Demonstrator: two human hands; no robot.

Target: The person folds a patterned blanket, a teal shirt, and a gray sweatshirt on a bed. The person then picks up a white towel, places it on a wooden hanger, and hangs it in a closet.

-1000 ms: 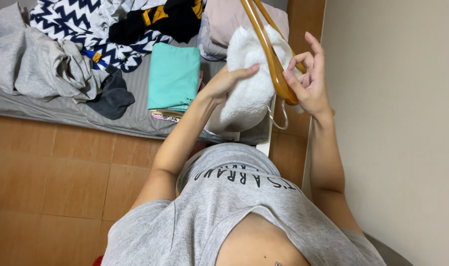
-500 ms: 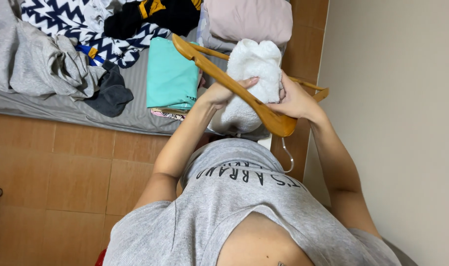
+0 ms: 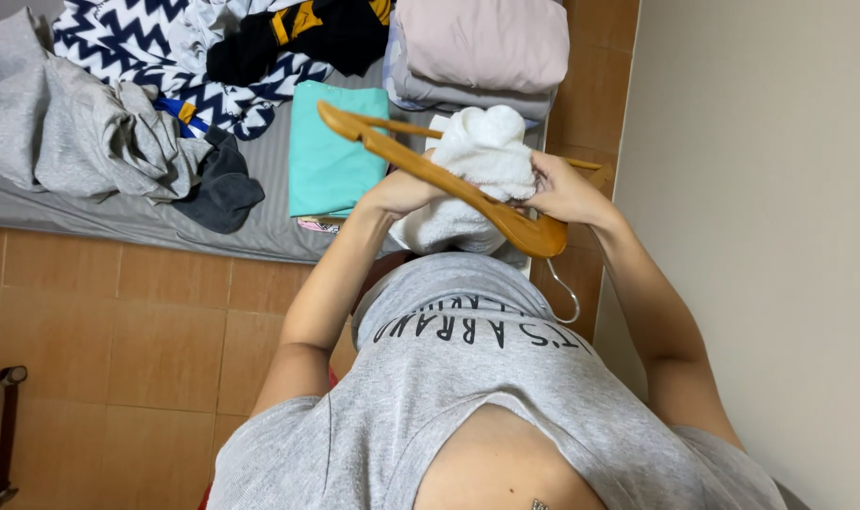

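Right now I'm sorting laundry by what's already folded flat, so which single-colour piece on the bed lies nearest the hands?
The teal folded garment, flat beside the left hand. The pink folded stack lies farther up; the grey clothes are crumpled.

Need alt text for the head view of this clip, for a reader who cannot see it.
Seen from above, a person in a grey T-shirt holds a wooden hanger and a white fluffy garment with the left hand and right hand. Beyond them, a grey mattress on a tiled floor carries folded turquoise and pink clothes and loose laundry.
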